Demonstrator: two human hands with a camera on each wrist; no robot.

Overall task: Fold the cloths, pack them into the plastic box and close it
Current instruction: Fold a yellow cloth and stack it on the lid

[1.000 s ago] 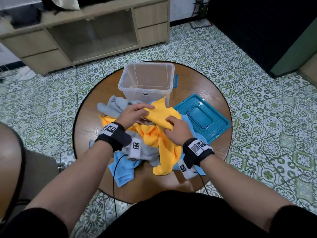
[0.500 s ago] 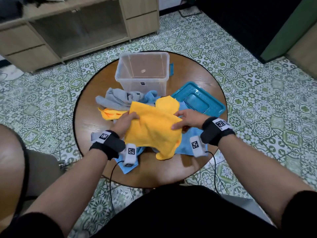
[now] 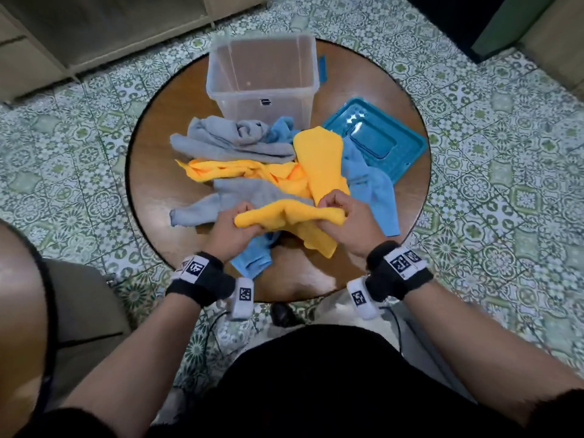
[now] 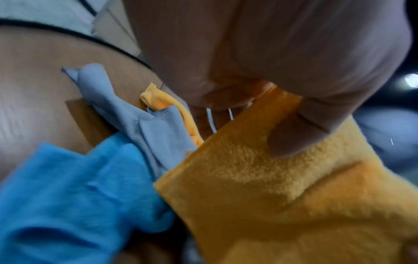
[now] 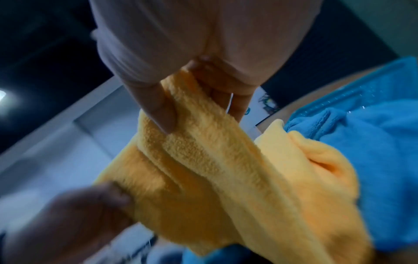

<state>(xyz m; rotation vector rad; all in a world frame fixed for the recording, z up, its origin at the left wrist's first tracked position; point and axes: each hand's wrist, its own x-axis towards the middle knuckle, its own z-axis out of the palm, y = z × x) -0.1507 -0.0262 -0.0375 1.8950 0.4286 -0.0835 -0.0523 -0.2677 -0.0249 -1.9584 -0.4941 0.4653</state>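
Note:
Both hands hold one yellow cloth (image 3: 294, 214) near the table's front edge. My left hand (image 3: 232, 227) grips its left end and my right hand (image 3: 338, 216) pinches its right end. In the left wrist view the thumb presses the yellow cloth (image 4: 282, 187). In the right wrist view thumb and fingers pinch a bunched fold of the yellow cloth (image 5: 203, 151). Behind lie a second yellow cloth (image 3: 240, 172), two grey cloths (image 3: 234, 140) and blue cloths (image 3: 373, 191). The clear plastic box (image 3: 264, 74) stands open and empty at the back. Its teal lid (image 3: 376, 140) lies to its right.
Everything sits on a round wooden table (image 3: 151, 172) with a dark rim. A blue cloth (image 3: 252, 260) hangs near the front edge under my hands. A wooden cabinet (image 3: 94, 33) stands on the patterned tile floor behind. A seat (image 3: 25, 311) is at my left.
The yellow cloth was spread between my hands half a second ago. Now both hands have drawn it toward me and closer together, and it is bunched into a narrow band.

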